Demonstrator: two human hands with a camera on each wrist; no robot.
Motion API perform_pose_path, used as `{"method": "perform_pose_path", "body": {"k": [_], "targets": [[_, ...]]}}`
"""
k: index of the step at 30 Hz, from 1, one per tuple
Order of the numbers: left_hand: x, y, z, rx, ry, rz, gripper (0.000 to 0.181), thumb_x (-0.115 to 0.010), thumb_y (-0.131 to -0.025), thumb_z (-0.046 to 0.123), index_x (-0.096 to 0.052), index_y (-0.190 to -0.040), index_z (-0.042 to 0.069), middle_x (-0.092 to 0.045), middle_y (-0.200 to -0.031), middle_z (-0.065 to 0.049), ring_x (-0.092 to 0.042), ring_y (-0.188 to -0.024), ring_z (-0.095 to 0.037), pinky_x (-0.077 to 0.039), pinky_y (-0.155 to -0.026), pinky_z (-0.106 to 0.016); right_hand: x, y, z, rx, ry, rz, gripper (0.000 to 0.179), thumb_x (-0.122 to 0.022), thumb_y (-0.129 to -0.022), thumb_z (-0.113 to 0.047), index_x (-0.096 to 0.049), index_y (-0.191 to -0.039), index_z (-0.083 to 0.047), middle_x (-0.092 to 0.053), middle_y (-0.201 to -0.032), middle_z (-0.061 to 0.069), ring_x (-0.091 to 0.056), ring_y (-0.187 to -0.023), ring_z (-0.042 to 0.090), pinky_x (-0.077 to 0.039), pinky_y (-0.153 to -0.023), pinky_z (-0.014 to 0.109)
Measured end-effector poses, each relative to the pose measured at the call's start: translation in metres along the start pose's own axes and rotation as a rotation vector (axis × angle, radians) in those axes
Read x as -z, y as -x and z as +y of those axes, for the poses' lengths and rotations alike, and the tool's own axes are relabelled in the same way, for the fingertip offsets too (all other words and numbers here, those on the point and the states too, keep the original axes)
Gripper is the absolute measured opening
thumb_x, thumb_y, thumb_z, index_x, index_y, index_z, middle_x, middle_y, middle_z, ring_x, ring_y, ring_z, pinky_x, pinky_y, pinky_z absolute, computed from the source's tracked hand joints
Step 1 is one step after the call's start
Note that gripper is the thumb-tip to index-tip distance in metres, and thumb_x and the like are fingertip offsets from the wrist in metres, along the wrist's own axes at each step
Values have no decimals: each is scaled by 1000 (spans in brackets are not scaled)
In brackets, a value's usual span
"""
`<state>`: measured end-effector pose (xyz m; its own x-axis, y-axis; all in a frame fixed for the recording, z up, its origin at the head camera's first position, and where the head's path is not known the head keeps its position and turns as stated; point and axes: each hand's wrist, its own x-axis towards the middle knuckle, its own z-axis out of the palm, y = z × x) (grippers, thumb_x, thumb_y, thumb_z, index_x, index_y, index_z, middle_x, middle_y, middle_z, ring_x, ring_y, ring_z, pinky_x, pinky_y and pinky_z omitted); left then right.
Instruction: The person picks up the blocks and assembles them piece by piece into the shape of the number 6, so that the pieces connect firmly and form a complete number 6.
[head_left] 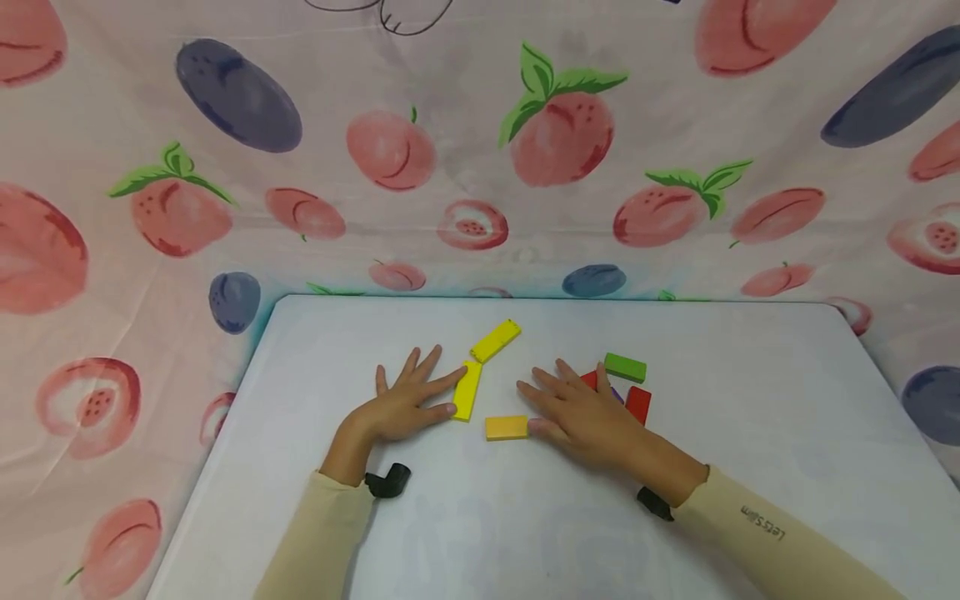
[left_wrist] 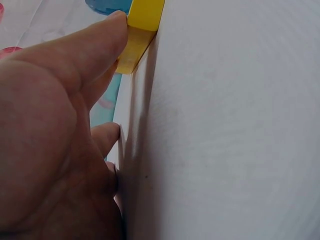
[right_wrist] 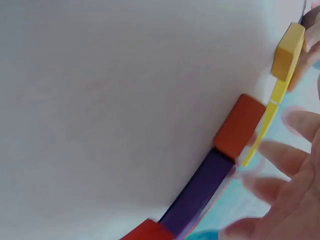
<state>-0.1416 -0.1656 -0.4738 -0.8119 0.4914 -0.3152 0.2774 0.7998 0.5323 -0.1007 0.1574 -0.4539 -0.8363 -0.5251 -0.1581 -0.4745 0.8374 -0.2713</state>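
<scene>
My left hand, fingers spread, touches the left side of a yellow block with thumb and index finger. The left wrist view shows the thumb against that block. A second yellow block lies at an angle off its far end. My right hand spreads over a purple block and a reddish block, partly hiding both in the head view. Its thumb tip is right at the end of an orange-yellow block. Nothing is gripped by either hand.
Beyond the right hand lie a green block and a red block. All the blocks are on a white table. A fruit-patterned cloth rises behind its far edge. Black straps show at the wrists.
</scene>
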Motion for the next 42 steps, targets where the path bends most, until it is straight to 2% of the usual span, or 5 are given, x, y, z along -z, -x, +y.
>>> {"method": "perform_pose_path", "body": {"k": [4, 8, 18, 31, 42], "targets": [[0, -1, 0, -3, 0, 1, 62, -53, -101, 56, -32, -158, 44, 4, -174, 1, 16, -159, -31, 20, -112, -75, 1, -2, -8, 45, -15, 37, 59, -59, -99, -55, -51, -152, -30, -61, -146, -1, -51, -140, 28, -31, -118, 65], [0, 0, 0, -2, 0, 1, 61, -53, -101, 56, -31, -158, 45, 4, -174, 2, 17, -159, -30, 20, -112, -75, 1, -7, -10, 104, -12, 68, 45, -65, -97, -50, -67, -137, -28, -72, -123, -8, -61, -119, 17, -47, -107, 49], [-1, -1, -1, -18, -3, 1, 62, -52, -101, 57, -31, -158, 45, 5, -174, 1, 17, -159, -31, 20, -112, -76, 1, -12, -10, 97, 46, 74, 39, -75, -89, -49, -72, -127, -39, -71, -104, -11, -58, -102, 13, -44, -101, 56], [-2, 0, -1, -7, 3, -1, 62, -54, -101, 56, -32, -158, 44, 3, -174, 0, 16, -159, -33, 20, -111, -76, -3, -21, -9, 13, 41, 46, 43, -80, -81, -55, -71, -123, -45, -65, -98, -15, -52, -96, 8, -40, -95, 54], [0, 1, 1, -3, -4, -1, 63, -54, -101, 55, -33, -158, 42, 3, -174, -2, 15, -159, -34, 20, -111, -76, 2, -26, -14, 22, 60, 35, 42, -80, -84, -51, -70, -125, -46, -66, -96, -15, -51, -94, 8, -42, -91, 52]]}}
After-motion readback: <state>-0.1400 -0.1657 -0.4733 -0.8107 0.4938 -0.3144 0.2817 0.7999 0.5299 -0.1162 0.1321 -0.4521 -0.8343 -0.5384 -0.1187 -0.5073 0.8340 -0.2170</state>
